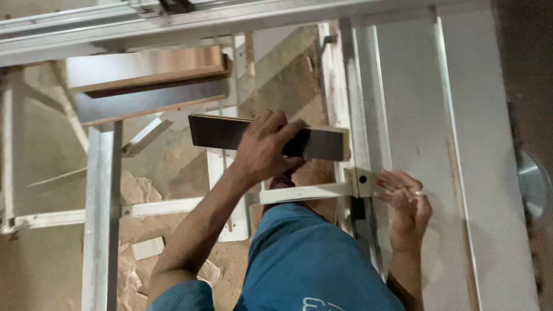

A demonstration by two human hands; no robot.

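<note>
One dark board (253, 133), a narrow strip with a near-black face and a pale raw edge along its top and right end, is held level above the white metal frame (299, 193), its right end just beside the grey saw table (415, 103). The left hand (266, 147) grips it from the front near its middle, fingers curled over the top edge, while the right hand (408, 206) lies open and flat on the table, holding nothing. Two more boards (150, 86) rest stacked on the frame beyond, and sawdust (40, 270) covers the floor below.
</note>
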